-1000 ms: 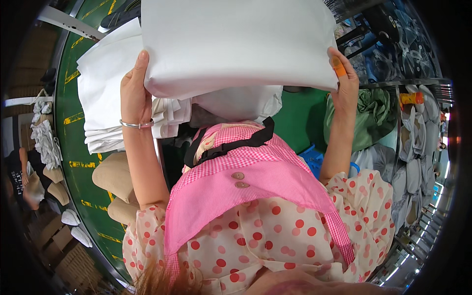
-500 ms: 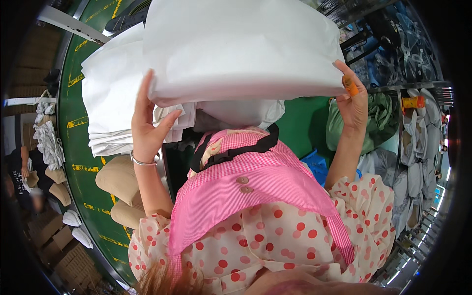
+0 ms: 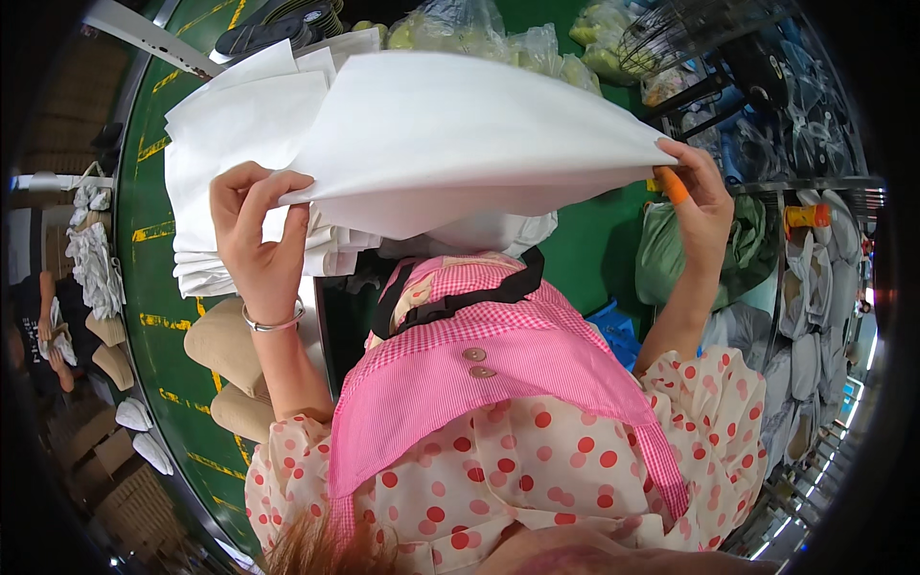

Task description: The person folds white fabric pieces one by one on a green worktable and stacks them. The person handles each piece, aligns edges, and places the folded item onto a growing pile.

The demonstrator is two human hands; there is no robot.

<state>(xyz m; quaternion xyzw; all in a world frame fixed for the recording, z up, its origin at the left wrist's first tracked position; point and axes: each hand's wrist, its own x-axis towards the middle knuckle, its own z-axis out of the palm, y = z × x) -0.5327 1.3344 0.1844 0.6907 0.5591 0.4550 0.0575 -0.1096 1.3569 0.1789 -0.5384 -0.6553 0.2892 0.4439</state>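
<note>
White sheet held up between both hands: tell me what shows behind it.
Behind the white sheet, clear bags show past its far edge, a white stack at its left, and green floor below its right end. Whatever lies behind its middle is covered.

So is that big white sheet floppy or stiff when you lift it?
Probably floppy: the white sheet droops between the left hand and right hand. It's likely light too, since each hand seems only to pinch its edge.

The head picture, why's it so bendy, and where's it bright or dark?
Head view: the fisheye lens bends the green floor at left and leaves black corners; head view: the white sheet is bright on top, duller below.
</note>
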